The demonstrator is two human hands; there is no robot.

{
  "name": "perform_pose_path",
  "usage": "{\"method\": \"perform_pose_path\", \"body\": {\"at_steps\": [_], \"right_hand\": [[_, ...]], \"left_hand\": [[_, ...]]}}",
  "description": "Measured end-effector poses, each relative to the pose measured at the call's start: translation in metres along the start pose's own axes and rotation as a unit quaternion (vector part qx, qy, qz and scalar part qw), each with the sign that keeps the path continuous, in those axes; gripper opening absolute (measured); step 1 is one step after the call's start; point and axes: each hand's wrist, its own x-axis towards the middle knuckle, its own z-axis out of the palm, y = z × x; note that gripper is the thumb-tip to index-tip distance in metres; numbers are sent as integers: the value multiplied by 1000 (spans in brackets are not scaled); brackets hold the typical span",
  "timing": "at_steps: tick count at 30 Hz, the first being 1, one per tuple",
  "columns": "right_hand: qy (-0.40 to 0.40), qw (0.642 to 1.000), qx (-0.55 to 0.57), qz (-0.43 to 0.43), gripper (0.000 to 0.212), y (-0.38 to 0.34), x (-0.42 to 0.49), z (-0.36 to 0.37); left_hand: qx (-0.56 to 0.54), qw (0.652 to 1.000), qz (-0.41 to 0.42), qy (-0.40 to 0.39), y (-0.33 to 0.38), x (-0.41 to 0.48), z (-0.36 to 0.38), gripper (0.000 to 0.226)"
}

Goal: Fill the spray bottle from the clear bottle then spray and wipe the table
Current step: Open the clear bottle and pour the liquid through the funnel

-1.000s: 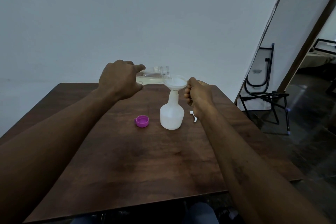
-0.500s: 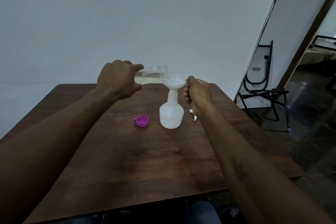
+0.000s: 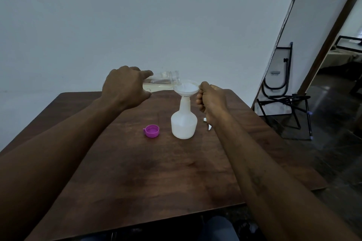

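Note:
A white spray bottle body (image 3: 183,123) stands on the brown wooden table (image 3: 148,172) with a white funnel (image 3: 186,89) in its neck. My left hand (image 3: 125,89) grips the clear bottle (image 3: 164,82), tipped nearly flat, its open mouth over the funnel's left rim; pale liquid lies inside it and a thin stream runs into the funnel. My right hand (image 3: 210,100) pinches the funnel's right rim. A small white part (image 3: 209,127), mostly hidden behind my right wrist, lies on the table.
A purple bottle cap (image 3: 151,131) lies open side up left of the spray bottle. A white wall stands behind the table. A folded black-framed chair (image 3: 282,92) leans against the wall at the right, beside a doorway.
The hands and both bottles stay almost as they were; the clear bottle remains tipped over the funnel. Only the view has shifted slightly.

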Motion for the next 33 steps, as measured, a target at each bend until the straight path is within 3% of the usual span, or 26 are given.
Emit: {"method": "perform_pose_path", "body": {"at_steps": [33], "right_hand": [[3,1000,6,5,15,-1,-2,0]], "left_hand": [[9,1000,11,0,0,2,-5,62]]}}
